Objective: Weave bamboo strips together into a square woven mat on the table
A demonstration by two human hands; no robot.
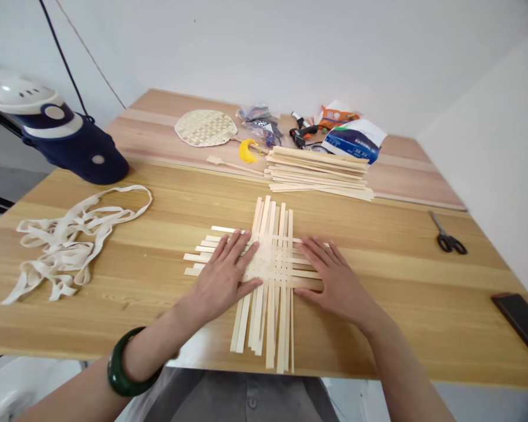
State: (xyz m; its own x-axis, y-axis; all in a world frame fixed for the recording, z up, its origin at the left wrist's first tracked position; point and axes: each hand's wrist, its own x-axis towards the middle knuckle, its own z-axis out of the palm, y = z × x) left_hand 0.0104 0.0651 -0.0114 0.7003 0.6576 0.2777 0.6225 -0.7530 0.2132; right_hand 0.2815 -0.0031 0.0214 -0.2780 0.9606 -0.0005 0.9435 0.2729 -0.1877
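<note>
Many pale, flat, wood-like strips (273,261), woven into a cross, lie at the near middle of the light-brown wooden surface (400,281); left hand (222,275) and right hand (337,281) rest flattened over their left and right ends, fingers apart.

Woven strips (270,258): pale cream, crossed in a checked over-and-under lattice. Surface (158,322): yellow-tan with lengthwise grain at the front, pinkish-brown bands at the rear. Stacked strips (319,173): pale straw. Round fan (206,128): cream and light tan, checked weave. Tassel (247,151): bright yellow. Ribbon (77,231): plain off-white. Bottle-shaped device (77,146): navy, white bands and top. Scissors (443,239): black handles, grey blades. Bangle (118,363): dark green. Shirt (229,398): plain grey.
</note>
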